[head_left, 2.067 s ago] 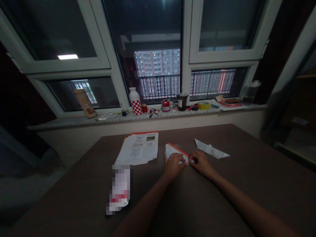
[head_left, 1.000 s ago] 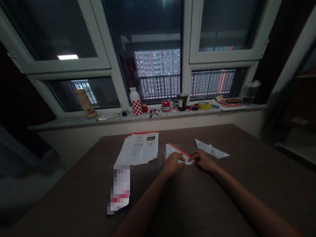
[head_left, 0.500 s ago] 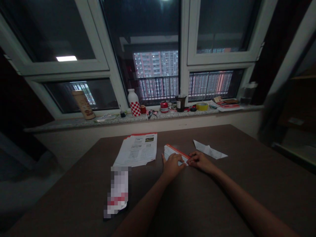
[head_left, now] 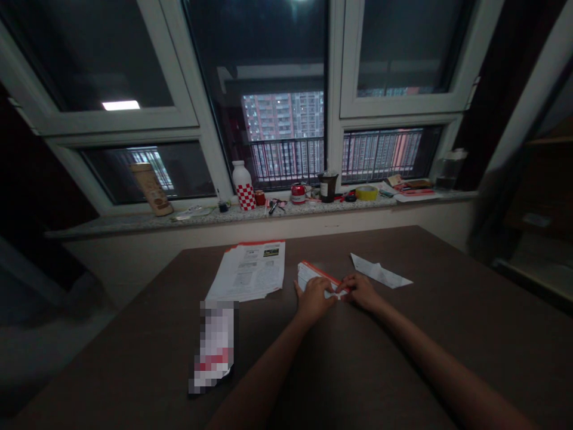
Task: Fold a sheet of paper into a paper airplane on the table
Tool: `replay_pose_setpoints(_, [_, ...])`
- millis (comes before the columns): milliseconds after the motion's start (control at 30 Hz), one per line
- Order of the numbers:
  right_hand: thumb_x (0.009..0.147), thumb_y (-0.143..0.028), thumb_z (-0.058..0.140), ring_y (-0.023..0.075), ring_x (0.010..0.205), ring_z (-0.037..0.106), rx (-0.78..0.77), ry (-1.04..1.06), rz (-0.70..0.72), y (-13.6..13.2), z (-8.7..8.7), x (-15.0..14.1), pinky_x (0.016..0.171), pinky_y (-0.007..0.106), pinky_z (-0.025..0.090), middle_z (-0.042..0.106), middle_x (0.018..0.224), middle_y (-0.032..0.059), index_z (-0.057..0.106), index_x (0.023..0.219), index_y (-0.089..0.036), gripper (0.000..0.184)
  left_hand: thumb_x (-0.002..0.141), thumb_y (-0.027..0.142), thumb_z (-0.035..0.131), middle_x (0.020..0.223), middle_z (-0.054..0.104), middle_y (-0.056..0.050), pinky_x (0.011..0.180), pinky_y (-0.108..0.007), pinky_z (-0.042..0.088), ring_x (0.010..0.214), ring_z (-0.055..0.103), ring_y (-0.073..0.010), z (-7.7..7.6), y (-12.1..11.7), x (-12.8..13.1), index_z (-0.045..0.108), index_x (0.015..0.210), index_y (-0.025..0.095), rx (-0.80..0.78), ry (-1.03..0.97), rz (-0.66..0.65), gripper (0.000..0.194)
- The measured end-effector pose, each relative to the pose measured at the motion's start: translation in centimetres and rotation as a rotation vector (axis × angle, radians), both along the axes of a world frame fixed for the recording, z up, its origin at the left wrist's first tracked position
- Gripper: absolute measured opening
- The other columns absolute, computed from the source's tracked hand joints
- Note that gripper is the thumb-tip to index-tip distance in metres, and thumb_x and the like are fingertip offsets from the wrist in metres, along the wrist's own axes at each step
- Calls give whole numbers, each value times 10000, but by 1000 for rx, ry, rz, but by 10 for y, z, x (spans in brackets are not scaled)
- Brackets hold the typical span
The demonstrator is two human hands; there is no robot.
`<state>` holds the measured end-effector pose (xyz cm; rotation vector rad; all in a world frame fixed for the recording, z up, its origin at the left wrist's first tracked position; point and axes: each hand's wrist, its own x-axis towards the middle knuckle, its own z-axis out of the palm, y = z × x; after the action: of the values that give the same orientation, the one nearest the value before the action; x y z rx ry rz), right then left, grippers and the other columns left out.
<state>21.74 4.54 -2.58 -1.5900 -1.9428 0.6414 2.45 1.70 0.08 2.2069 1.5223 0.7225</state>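
Pressing down on a folded paper (head_left: pixel 314 276) with an orange edge, the left hand (head_left: pixel 314 300) lies flat over the near part of it. Its fingers stay close together, and its thumb sticks out to the side. The right hand (head_left: pixel 362 292) is narrow, and its fingertips (head_left: pixel 344 288) pinch the pointy right end of the same paper. The two hands are very close and almost touch. The folded paper lies on a dark brown table (head_left: pixel 447 334), right under the hands. Just past the right hand is a white folded paper piece (head_left: pixel 379 272), and it does not touch the hands. To the left is a stack of printed papers (head_left: pixel 248 272) with a red edge along the top. Closer to the person lies a long thing (head_left: pixel 213 346) that is too blurry to tell what it is. Past the table is a speckled stone window ledge (head_left: pixel 134 226). On it stand a white bottle (head_left: pixel 244 186) with red checks, a tan tube (head_left: pixel 151 189), a red can (head_left: pixel 298 193), a dark cup (head_left: pixel 328 187), a yellow roll of tape (head_left: pixel 367 193) and a clear jar (head_left: pixel 449 176). Through the big window (head_left: pixel 273 71), there is a black railing (head_left: pixel 286 161) and a tall building (head_left: pixel 282 113).
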Motion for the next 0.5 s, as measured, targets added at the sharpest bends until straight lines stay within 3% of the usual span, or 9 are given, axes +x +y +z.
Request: replay_pose_setpoints(500, [554,-147,655,249,1023,563,-42,156,162,7,-4,18,913,363,435,611,1122,50,783,880,-254,366,823,276,652,1388,534,17,1040,-679,-185,1367,348,-274,-1,9,-17,683,995,320,-144,12,-88,180])
